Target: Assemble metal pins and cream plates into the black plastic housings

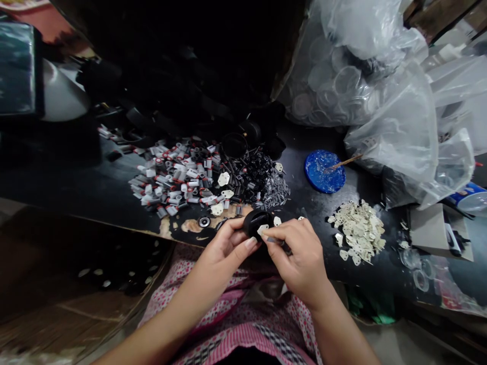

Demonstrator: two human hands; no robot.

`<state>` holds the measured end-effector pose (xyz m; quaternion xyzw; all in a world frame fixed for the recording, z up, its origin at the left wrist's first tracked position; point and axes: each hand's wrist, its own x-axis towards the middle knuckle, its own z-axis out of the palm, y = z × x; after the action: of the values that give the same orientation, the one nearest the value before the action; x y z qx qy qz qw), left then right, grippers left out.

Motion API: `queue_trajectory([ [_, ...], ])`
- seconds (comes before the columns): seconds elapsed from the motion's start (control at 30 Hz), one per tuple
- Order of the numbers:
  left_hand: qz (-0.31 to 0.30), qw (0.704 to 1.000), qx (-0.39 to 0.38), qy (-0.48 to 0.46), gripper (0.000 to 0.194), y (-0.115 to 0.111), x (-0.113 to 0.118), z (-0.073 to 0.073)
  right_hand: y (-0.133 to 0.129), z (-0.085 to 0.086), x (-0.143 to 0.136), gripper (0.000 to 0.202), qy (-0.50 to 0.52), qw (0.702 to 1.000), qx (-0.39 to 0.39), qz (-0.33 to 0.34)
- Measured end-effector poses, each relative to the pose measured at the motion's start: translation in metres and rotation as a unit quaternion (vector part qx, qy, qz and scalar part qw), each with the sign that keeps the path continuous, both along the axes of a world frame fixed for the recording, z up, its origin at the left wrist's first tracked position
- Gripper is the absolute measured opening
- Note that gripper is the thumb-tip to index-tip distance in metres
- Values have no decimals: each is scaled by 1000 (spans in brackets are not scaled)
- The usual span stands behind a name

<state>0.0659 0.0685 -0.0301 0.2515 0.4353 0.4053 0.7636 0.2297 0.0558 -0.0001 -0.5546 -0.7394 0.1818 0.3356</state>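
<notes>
My left hand (232,248) is closed round a round black part (255,221) near the table's front edge. A small cream plate (263,229) sits against that part. The fingers of my right hand (294,248) pinch together beside the plate, with a slim grey item partly hidden among them. Just beyond my hands lie a pile of grey and white tubes with red ends (182,175) and a heap of small black parts and springs (247,172). Grey slivers (277,187) lie at its right side.
A blue lid with paste (323,175) and a stick stands right of the heaps. Cream plates (359,230) are piled at the right, near an open grey box (431,230). Clear plastic bags (342,81) fill the back right. A floor-level container (114,263) is at the lower left.
</notes>
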Motion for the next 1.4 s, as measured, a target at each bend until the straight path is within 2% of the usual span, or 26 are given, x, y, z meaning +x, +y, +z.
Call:
queue_trajectory([
  [0.37, -18, 1000, 14, -13, 26, -2, -1, -4, 0, -3, 0, 10, -23, 1000, 8, 6],
  [0.63, 73, 997, -38, -17, 19, -7, 10, -4, -10, -3, -14, 16, -54, 998, 14, -7],
  [0.8, 84, 996, -34, -19, 18, -6, 13, -5, -13, -6, -19, 17, -35, 999, -18, -24],
  [0.9, 62, 997, -43, 16, 22, -16, -7, -13, -9, -5, -25, 16, 14, 997, -71, 18],
  [1.0, 55, 989, -19, 133, 26, -39, -60, -40, -4, 0, -29, 14, 96, 972, -173, 130],
  [1.03, 79, 978, -14, 191, 31, -47, -83, -51, -1, 1, -28, 15, 118, 959, -210, 150],
  [1.1, 123, 940, -18, 317, 46, -59, -133, -68, 3, 1, -21, 19, 135, 941, -284, 125],
  [1.13, 153, 908, -17, 389, 53, -62, -154, -72, 6, -1, -15, 21, 130, 934, -316, 104],
  [1.2, 193, 868, 5, 457, 57, -59, -183, -69, 12, -7, -1, 26, 125, 925, -354, 62],
  [1.23, 200, 850, 41, 485, 54, -53, -189, -63, 15, -10, 6, 30, 130, 920, -369, 40],
  [1.3, 188, 811, 153, 532, 39, -25, -185, -44, 20, -13, 18, 39, 151, 906, -394, 7],
  [1.37, 144, 759, 273, 574, 32, 19, -170, -25, 22, -12, 24, 44, 169, 899, -404, -21],
  [1.4, 126, 752, 299, 573, 31, 45, -163, -18, 23, -9, 25, 45, 174, 898, -403, -31],
])
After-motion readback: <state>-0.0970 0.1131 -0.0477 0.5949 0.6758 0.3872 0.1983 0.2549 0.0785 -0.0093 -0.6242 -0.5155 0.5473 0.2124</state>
